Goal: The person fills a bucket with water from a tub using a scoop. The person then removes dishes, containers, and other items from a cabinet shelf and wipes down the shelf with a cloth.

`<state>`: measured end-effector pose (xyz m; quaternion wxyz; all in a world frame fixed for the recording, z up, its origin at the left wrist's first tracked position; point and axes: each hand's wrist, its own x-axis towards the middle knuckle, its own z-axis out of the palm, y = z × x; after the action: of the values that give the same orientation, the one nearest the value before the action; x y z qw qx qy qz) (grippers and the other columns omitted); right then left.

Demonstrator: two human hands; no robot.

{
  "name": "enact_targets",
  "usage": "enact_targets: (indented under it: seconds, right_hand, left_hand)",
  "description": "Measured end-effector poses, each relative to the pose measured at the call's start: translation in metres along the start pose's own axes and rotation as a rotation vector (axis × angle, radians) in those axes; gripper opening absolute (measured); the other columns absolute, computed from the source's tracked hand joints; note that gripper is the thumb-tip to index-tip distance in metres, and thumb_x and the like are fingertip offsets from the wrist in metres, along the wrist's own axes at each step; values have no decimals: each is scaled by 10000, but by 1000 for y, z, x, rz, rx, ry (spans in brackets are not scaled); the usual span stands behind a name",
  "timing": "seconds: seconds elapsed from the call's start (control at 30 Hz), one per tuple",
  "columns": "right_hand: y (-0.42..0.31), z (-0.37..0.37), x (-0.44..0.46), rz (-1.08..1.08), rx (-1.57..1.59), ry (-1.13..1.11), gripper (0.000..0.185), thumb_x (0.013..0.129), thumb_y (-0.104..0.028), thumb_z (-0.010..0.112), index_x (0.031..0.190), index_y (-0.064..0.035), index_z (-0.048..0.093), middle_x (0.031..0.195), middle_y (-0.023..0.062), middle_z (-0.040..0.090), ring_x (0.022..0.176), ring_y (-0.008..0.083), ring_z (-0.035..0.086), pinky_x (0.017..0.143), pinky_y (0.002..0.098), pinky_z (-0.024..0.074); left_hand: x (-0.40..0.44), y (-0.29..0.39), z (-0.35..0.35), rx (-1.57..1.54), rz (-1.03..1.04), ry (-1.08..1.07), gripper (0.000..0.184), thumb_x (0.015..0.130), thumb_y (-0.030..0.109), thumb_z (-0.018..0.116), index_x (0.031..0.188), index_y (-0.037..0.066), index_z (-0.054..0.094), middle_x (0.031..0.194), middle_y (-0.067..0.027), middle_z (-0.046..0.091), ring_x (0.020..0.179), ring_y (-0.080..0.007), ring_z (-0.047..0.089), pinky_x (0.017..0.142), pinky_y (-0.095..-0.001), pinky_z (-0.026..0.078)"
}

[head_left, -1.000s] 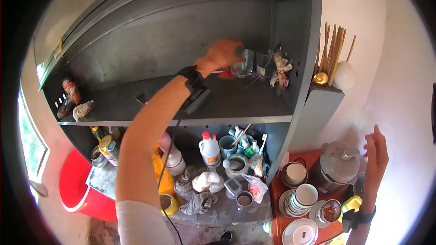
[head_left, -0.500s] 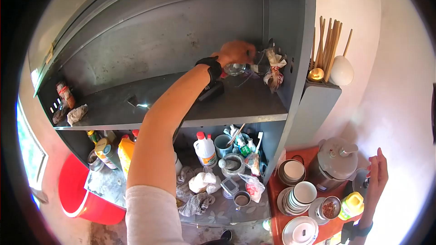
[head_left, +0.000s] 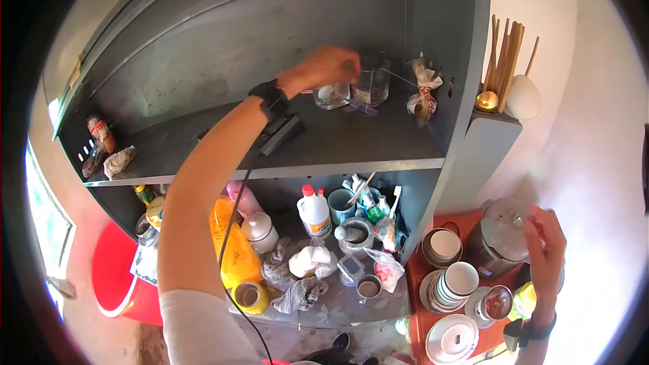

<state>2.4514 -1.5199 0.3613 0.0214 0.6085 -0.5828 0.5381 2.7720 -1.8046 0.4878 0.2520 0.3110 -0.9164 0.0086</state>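
My left hand [head_left: 321, 71] reaches into the upper part of the dark cabinet, its fingers curled together. Whatever they may grip is hidden. A clear glass container [head_left: 331, 96] stands just below the hand. Another clear container [head_left: 378, 88] is at the fingertips, with a thin strand running rightward from it. To their right, a crumpled wrapped bundle [head_left: 424, 94] rests by the side wall. Low on the right, my right hand [head_left: 546, 236] is raised with fingers apart and holds nothing. It overlaps the right side of a grey lidded pot [head_left: 497, 233]; whether they touch is unclear.
Below the shelf [head_left: 372, 164] stand a white bottle [head_left: 314, 213], a mortar [head_left: 355, 236], cloths and a yellow bag [head_left: 233, 250]. Stacked bowls [head_left: 460, 280] and plates crowd the red table [head_left: 419, 324]. Chopsticks [head_left: 507, 61] stand at the cabinet's side. A black cable [head_left: 236, 284] hangs down.
My left hand has shifted left, uncovering the clear containers. My right hand has moved left and now overlaps the pot. The view has shifted, showing more of the lower shelf.
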Motion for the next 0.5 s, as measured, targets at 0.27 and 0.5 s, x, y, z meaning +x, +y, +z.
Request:
enact_targets:
  seconds: [0.27, 0.5]
  right_hand:
    - [-101, 107, 96, -599, 11, -95, 215, 715, -78, 586, 928, -46, 583, 729, 90, 511, 662, 201, 525, 569, 309, 429]
    - [-133, 154, 143, -672, -539, -52, 301, 648, -125, 651, 933, -48, 593, 876, 86, 504, 857, 244, 510, 698, 335, 458]
  left_hand:
    - [-43, 8, -15, -106, -40, -4, 189, 708, 115, 608, 880, 50, 564, 673, -41, 581, 552, -107, 495, 498, -257, 397]
    - [-70, -2, -37, -51, -39, 78, 347, 664, 205, 659, 968, 72, 561, 819, -80, 563, 736, -156, 519, 660, -289, 411]
